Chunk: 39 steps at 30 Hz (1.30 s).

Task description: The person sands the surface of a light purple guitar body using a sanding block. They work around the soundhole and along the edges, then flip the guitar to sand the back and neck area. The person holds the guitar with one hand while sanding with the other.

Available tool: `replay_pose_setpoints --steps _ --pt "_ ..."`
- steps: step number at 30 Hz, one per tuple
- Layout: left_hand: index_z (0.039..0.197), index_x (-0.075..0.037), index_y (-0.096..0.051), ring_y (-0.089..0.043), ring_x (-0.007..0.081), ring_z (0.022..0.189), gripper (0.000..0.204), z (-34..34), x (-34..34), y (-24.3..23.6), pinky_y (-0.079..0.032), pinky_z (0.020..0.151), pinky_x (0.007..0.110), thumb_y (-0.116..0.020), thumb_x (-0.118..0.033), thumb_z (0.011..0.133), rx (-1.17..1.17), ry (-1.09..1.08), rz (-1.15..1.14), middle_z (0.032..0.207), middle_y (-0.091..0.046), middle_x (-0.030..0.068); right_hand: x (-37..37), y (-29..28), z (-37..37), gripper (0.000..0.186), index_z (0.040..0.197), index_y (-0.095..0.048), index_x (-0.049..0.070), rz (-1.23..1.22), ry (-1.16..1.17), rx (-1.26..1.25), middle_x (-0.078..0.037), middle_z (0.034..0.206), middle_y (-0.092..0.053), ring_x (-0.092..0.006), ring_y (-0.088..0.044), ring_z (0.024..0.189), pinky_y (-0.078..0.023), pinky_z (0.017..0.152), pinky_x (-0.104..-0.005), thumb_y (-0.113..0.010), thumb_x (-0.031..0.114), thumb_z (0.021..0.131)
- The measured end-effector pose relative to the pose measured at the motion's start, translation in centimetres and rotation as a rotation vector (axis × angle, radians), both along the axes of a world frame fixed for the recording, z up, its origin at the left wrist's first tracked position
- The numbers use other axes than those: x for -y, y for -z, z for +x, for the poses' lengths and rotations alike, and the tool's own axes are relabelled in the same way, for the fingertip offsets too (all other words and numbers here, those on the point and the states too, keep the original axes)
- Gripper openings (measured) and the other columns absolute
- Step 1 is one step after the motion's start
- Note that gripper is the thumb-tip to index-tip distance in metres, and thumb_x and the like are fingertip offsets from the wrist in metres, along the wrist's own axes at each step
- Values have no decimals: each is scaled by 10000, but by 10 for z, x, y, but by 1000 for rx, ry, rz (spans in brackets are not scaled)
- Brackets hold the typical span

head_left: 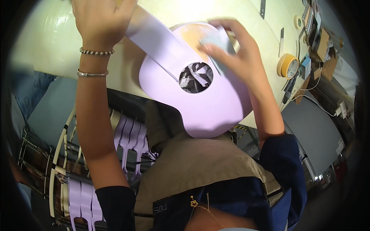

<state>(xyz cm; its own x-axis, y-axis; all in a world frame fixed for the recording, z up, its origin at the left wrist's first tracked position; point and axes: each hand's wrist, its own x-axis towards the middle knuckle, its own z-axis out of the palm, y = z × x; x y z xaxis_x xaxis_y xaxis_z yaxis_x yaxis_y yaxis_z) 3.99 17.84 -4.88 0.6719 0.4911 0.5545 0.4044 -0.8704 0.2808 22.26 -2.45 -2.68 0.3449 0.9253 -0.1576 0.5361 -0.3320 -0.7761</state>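
Note:
A lavender guitar body leans over the table edge toward my lap, its lower end against my apron. Crumpled grey and white wrapping fills its round sound hole. The lavender neck runs up and left to my left hand, which is wrapped round its far end; those fingers are partly cut off by the picture's top edge. On the body's upper right side, my right hand presses a pale blue cloth-like piece between thumb and fingers, smeared by motion. A tan patch shows beside it.
The pale table carries a yellow tape roll, a thin blade-like tool, and boxes and cables at right. Below left, a rack holds several lavender guitar necks. A grey panel stands at lower right.

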Motion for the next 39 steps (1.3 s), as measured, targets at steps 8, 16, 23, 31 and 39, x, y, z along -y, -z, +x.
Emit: replay_pose_setpoints --steps 8,16,23,31,39 --pt "924 -23 -671 -556 354 1039 164 -1 -5 2 -340 1090 499 -614 -93 786 -38 9 7 973 -634 153 -21 1 3 617 1053 -676 33 16 9 49 -134 997 -707 -259 -685 950 -527 861 -362 -838 496 678" --pt "940 -30 -666 -544 358 1055 184 3 1 2 -343 1091 492 -611 -78 772 31 46 7 990 -631 142 -14 -3 2 582 1077 -657 14 -21 86 -27 -134 948 -697 -182 -602 680 -503 653 -314 -833 445 727" --pt "977 -32 -666 -510 390 1102 198 4 -1 4 -344 1084 486 -615 -85 793 33 27 -49 1011 -625 149 -28 7 9 563 1066 -657 19 72 80 -14 -131 962 -692 -205 -662 793 -516 706 -329 -826 447 743" --pt "973 -40 -670 -498 393 1124 188 3 -1 2 -333 1089 485 -623 -98 801 -10 29 -26 1032 -624 155 -20 1 11 567 1098 -636 -6 29 61 -88 -158 1036 -684 -265 -652 977 -506 853 -360 -814 419 768" --pt "962 -44 -671 -500 380 1125 168 3 -4 6 -329 1095 481 -610 -94 814 1 27 -37 1035 -625 147 6 -3 8 678 1126 -617 10 15 -16 144 -165 1019 -689 -296 -673 991 -523 846 -386 -858 458 677"
